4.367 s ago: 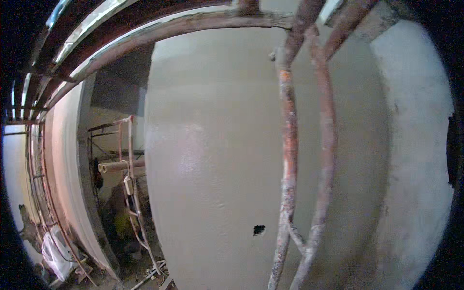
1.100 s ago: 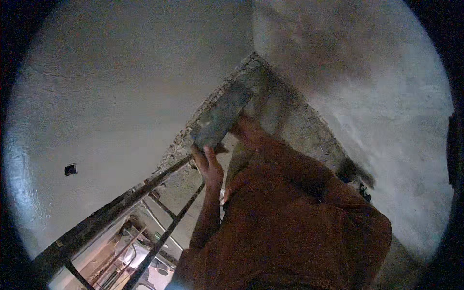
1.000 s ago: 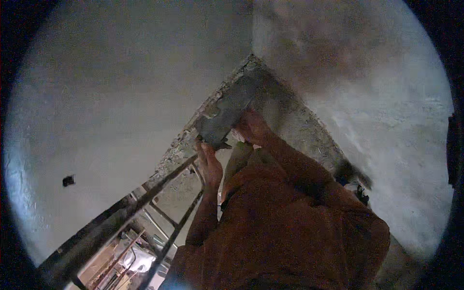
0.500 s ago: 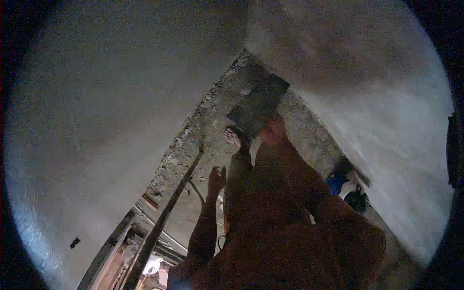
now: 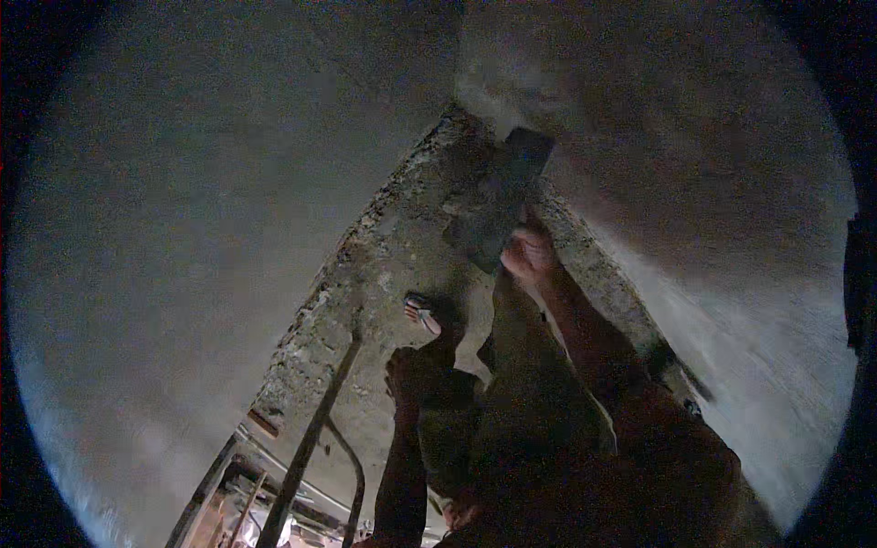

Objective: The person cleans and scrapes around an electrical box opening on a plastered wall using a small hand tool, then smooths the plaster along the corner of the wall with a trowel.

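My right hand (image 5: pixel 530 256) is closed round the near side of a dark rectangular plastering trowel (image 5: pixel 523 173). The trowel's long flat blade reaches away toward the corner, close to the foot of the right wall (image 5: pixel 676 164). Its handle is hidden by my fingers and the dim light. My left hand (image 5: pixel 406 373) hangs low beside my left leg with its fingers curled, and nothing shows in it. Beyond that hand is my sandalled foot (image 5: pixel 421 313) on the rough floor (image 5: pixel 384 265).
The left wall (image 5: pixel 210 219) meets the right wall at the far corner, with crumbly rubble (image 5: pixel 365 224) along its base. A long bar (image 5: pixel 315 429) with a curved side piece (image 5: pixel 352 461) slants up at the lower left. Planks and clutter (image 5: pixel 237 502) lie beyond it.
My right hand has shifted slightly nearer, and the trowel has turned a little. The left hand has dropped nearer to me and curled tighter. My foot appears lower in view.
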The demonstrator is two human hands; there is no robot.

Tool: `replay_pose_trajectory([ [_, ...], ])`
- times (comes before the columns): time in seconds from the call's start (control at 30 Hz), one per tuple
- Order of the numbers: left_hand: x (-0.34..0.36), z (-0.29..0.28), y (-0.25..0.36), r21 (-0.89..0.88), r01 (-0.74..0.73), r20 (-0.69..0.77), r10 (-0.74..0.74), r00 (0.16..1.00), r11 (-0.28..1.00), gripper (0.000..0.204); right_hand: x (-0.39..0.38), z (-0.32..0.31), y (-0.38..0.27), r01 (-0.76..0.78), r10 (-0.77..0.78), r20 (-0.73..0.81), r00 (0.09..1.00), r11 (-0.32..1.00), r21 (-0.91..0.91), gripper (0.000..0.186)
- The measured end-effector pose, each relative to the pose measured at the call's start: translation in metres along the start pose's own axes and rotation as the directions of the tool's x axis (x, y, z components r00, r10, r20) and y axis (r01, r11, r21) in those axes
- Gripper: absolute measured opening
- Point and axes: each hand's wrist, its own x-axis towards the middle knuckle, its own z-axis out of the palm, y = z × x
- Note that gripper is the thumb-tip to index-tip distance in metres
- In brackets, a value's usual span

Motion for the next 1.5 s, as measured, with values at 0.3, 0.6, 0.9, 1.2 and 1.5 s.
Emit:
replay_pose_trajectory([
  [0.3,0.141,-0.074,0.037,-0.491,-0.219,-0.198,0.137,0.971,0.843,0.033,0.198,0.031,0.0,0.635,-0.653,0.367,0.662,0.229,-0.738,0.044],
  [0.6,0.191,-0.08,0.036,-0.123,-0.181,-0.152,0.162,0.975,0.976,0.041,0.277,0.017,0.012,0.649,-0.758,0.636,0.147,-0.411,-0.641,0.033],
  [0.9,0.218,-0.069,-0.008,-0.407,-0.239,-0.277,0.13,0.952,0.882,0.043,0.291,0.018,0.022,0.661,-0.768,0.637,0.073,-0.441,-0.607,0.037],
  [1.2,0.185,-0.125,0.061,-0.257,-0.02,-0.091,-0.004,0.996,0.966,0.043,0.29,0.033,0.016,0.554,-0.744,0.667,0.038,-0.54,-0.633,0.04],
  [1.5,0.175,-0.113,0.061,-0.11,0.098,-0.18,-0.117,0.977,0.989,0.042,0.281,0.032,0.018,0.673,-0.745,0.663,0.077,-0.451,-0.586,0.033],
])
